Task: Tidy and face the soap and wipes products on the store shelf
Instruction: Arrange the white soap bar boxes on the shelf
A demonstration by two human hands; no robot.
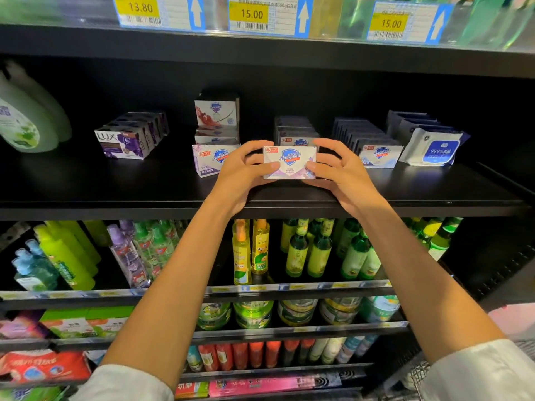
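Note:
A white and lavender Safeguard soap box (pixel 289 162) stands label forward near the front of the black shelf (pixel 144 195). My left hand (pixel 241 172) grips its left end and my right hand (pixel 340 172) grips its right end. Behind it runs a row of the same boxes (pixel 293 130). Left of it sits another lavender Safeguard box (pixel 207 160), with a stack of Safeguard boxes (pixel 217 115) behind. A row of Lux boxes (pixel 130 137) lies skewed at the left. To the right are a Safeguard box row (pixel 379 156) and a wipes pack (pixel 431 149).
Large green refill bottles (pixel 26 117) stand at the shelf's far left. Yellow price tags (pixel 252 14) hang on the shelf edge above. Lower shelves hold spray and lotion bottles (pixel 252 250). A wire basket (pixel 419 374) shows at the bottom right.

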